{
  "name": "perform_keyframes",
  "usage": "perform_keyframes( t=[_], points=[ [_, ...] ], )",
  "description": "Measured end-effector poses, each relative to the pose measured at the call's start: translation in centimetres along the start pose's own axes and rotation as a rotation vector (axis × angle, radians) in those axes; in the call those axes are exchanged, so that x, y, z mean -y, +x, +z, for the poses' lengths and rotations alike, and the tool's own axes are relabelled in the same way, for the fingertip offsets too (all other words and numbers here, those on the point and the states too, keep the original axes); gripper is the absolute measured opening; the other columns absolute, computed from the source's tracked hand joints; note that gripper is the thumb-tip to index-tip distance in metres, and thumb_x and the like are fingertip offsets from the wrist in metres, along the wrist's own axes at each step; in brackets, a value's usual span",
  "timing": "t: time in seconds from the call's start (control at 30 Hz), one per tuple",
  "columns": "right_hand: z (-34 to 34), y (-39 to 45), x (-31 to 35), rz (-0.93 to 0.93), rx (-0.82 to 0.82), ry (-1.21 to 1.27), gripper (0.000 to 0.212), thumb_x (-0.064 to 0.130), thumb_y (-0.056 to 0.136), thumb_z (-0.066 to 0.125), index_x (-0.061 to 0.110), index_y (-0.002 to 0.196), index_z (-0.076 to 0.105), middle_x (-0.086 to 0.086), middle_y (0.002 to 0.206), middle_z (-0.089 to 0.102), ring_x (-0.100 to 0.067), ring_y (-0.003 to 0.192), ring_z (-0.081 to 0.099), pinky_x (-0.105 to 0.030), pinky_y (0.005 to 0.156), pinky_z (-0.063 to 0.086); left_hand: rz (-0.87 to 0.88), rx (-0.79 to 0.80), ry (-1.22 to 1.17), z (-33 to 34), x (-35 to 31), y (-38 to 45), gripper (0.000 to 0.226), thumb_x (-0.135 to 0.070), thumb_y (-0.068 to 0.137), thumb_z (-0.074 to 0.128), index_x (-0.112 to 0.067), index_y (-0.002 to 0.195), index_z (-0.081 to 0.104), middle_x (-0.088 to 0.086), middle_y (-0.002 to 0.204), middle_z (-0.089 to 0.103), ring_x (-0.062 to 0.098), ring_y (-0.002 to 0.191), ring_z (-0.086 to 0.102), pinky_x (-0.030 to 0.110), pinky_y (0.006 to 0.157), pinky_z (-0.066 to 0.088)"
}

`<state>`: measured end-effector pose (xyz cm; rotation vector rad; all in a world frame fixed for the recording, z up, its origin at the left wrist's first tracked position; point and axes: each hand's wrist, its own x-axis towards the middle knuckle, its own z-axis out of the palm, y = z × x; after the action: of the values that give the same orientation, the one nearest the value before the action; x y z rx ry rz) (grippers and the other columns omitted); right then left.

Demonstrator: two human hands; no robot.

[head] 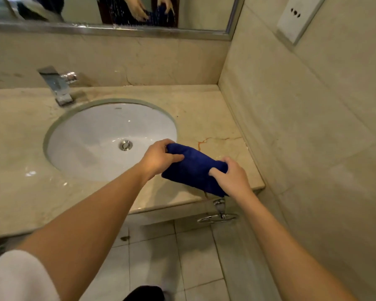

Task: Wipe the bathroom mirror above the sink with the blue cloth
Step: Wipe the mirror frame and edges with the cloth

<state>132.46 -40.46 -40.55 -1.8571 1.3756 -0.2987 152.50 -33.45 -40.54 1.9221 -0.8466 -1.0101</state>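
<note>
Open air is seen above the desk point(204, 109) between its front edge and the mirror point(117, 29) at the top of the frame. The right side is closed off by the tiled side wall point(302, 127), which meets the desk. At upper left the faucet point(57, 85) juts out over the sink point(91, 135). Below the desk edge, lower right, a chrome ring holder point(218, 213) projects.
</note>
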Motion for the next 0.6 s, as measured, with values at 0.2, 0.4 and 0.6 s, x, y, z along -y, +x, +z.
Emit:
perform_keyframes(
  t=[0.2, 0.4, 0.6],
  points=[
    [3.2, 3.4, 0.1, 0.272, -0.032, 0.112, 0.024, 0.037, 0.082, 0.062, 0.020, 0.096, 0.053, -0.001, 0.097, 0.062, -0.019, 0.089, 0.058, -0.041, 0.081, 0.051, 0.065, 0.024, 0.102, -0.3, 1.1, 3.9, 0.024, -0.024, 0.088, 0.069, -0.018, 0.111, 0.063, 0.002, 0.104, 0.066, 0.021, 0.096, 0.061, 0.026, 0.072, 0.045],
    [7.3, 6.0, 0.3, 0.510, -0.230, -0.047, 0.038, 0.054, 0.085, 0.050, 0.022, 0.105, 0.045, -0.004, 0.108, 0.061, -0.028, 0.101, 0.056, -0.048, 0.095, 0.044, 0.148, 0.216, 0.259, -0.4, 2.0, 8.3, 0.051, -0.021, 0.086, 0.070, -0.016, 0.132, 0.048, 0.006, 0.117, 0.063, 0.022, 0.102, 0.058, 0.028, 0.083, 0.043],
    [11.1, 6.4, 0.7, 0.532, -0.513, -0.215, 0.047, 0.050, 0.085, 0.052, 0.016, 0.116, 0.050, -0.005, 0.099, 0.058, -0.030, 0.101, 0.052, -0.044, 0.092, 0.040, 0.263, 0.369, 0.493, 0.5, 2.3, 12.3, 0.063, -0.022, 0.084, 0.073, -0.016, 0.137, 0.040, 0.007, 0.124, 0.060, 0.027, 0.112, 0.058, 0.031, 0.087, 0.044]
  ],
)
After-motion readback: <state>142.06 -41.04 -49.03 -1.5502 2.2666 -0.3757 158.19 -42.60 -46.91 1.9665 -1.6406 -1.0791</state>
